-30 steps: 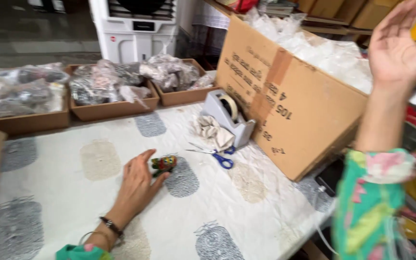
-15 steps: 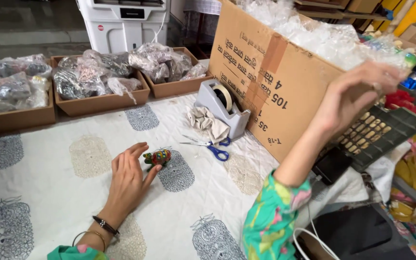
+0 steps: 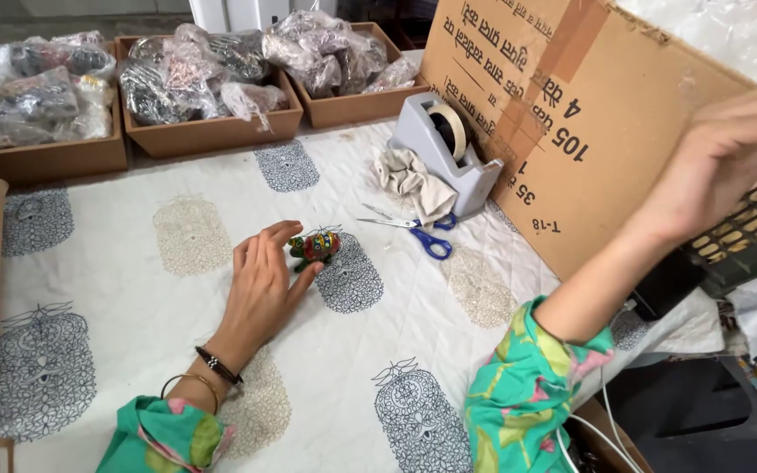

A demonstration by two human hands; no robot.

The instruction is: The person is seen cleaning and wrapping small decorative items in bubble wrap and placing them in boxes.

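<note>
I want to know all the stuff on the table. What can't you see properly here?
All in the head view:
- Small painted figurine: too small to tell its shape; the left hand covers one side.
- Right hand: its fingers run off the right edge; what they touch is unclear.
- Cardboard box: cut off at the top.
- Bagged goods in the trays: blurred by crinkled plastic.

A grey tape dispenser point(image 3: 444, 149) stands on the printed cloth point(image 3: 133, 289) against a big cardboard box point(image 3: 571, 114), with a crumpled rag point(image 3: 413, 180) beside it and blue-handled scissors point(image 3: 413, 232) (blades open) just in front. Along the far edge sit three trays point(image 3: 212, 131) of bagged goods.
</note>
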